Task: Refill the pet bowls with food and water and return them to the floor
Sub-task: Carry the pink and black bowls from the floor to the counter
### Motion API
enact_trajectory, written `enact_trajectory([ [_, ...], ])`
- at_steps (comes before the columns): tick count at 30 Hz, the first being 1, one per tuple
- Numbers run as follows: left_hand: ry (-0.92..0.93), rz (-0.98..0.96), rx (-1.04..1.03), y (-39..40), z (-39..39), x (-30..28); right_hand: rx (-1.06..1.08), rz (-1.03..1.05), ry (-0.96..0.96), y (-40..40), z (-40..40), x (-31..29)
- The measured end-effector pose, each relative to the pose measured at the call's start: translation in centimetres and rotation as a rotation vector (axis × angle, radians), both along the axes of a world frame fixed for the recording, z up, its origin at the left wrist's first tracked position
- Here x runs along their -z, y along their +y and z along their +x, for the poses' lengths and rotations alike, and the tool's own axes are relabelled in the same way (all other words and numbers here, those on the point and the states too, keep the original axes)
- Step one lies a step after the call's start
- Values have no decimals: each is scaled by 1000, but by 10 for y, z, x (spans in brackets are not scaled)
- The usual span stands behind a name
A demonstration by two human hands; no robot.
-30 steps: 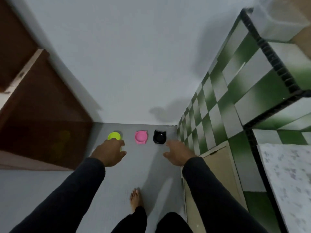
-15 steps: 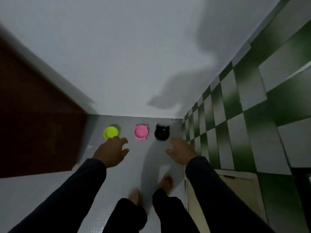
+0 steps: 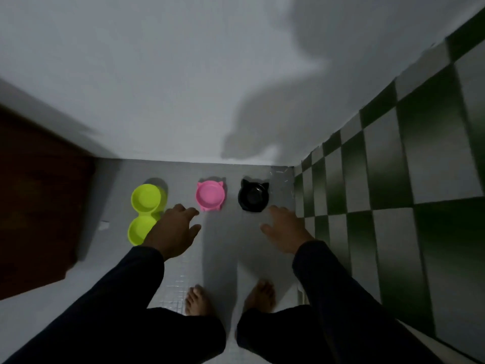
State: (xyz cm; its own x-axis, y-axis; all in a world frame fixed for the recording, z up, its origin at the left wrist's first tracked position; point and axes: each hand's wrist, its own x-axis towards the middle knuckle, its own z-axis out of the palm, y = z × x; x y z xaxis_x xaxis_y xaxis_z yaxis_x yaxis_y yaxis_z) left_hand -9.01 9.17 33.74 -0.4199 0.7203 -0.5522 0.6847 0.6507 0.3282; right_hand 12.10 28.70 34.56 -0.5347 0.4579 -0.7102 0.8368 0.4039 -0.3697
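Observation:
Three pet bowls stand in a row on the grey floor by the far wall. At the left is a lime-green double bowl, in the middle a pink cat-eared bowl, at the right a black cat-eared bowl. All look empty. My left hand hovers with relaxed fingers between the green and pink bowls, partly covering the green one's lower cup. My right hand reaches out below and right of the black bowl, fingers loose. Neither hand holds anything.
A dark brown wooden door stands at the left. A green-and-white checkered tiled wall runs along the right. My bare feet stand on the floor below the bowls. A white wall rises behind them.
The view has dropped closer to the bowls and my feet have come together. The green bowl's second cup has come into view. Both hands reach further toward the bowls.

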Motion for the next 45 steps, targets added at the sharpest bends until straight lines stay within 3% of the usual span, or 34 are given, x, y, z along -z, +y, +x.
enact_trajectory([
  [13,-32,8,-211,30,-15,226,291,-52,-2,15,-31,245],
  [22,-58,21,-554,35,-27,337,845,-96,-49,16,-43,342],
  [29,-231,70,-967,42,-33,382,1249,-213,104,21,-43,415],
  [39,-374,146,-1097,40,-47,415,1416,-176,146,29,-52,422],
  [45,-334,141,-1081,46,-45,414,1422,-172,153,29,-55,417],
])
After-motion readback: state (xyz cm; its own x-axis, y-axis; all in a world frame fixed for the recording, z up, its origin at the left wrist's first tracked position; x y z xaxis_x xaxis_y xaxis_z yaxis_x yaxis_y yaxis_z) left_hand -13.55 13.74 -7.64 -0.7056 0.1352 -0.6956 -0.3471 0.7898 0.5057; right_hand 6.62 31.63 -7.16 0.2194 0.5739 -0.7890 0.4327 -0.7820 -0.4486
